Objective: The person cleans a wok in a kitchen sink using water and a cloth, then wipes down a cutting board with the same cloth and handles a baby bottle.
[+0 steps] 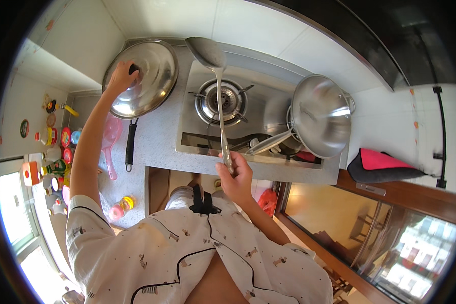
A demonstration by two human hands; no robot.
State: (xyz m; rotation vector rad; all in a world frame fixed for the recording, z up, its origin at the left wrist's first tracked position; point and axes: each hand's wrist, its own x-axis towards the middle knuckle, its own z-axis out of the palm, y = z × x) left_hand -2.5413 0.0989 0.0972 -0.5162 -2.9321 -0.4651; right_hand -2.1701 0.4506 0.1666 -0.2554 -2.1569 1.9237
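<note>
My left hand (122,79) grips the black knob of a large steel lid (155,72) at the back left of the grey counter. From under the lid's near edge a black handle (130,146) sticks out; what it belongs to is hidden. My right hand (237,180) is closed around the handle end of a long metal wok spatula (220,98). Its broad blade points away from me, and the shaft crosses in front of the left gas burner (221,99). To the right, a steel wok (321,116) appears tilted over the other burner, its long handle towards me.
A pink plastic ladle (111,140) lies left of the black handle. Several bottles and jars (57,167) crowd the left side by the window. A yellow-capped bottle (127,203) is nearer me. On the right hangs a pink and grey cloth (380,163); a dark range hood (364,38) juts overhead.
</note>
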